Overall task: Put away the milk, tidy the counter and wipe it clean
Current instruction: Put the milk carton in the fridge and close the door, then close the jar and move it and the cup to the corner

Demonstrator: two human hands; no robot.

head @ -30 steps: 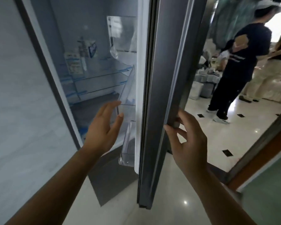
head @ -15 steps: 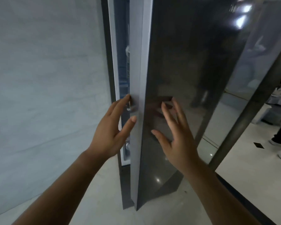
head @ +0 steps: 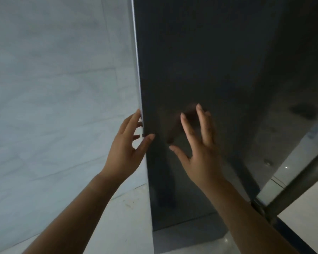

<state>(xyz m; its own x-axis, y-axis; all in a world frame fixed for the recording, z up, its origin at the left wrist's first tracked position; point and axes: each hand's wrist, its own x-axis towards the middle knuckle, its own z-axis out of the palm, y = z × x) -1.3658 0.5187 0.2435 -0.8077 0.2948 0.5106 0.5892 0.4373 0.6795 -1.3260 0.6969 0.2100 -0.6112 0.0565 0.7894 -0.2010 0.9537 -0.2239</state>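
Dark fridge door (head: 218,61), left hand (head: 124,153) pinching its left edge, right hand (head: 200,156) open, fingers spread just before its front, pale wall (head: 53,79) left.

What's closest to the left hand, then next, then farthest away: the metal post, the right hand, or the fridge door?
1. fridge door: the left hand holds its left edge.
2. right hand: just to the right, in front of the door's dark face.
3. metal post: far off at the lower right, by the floor.
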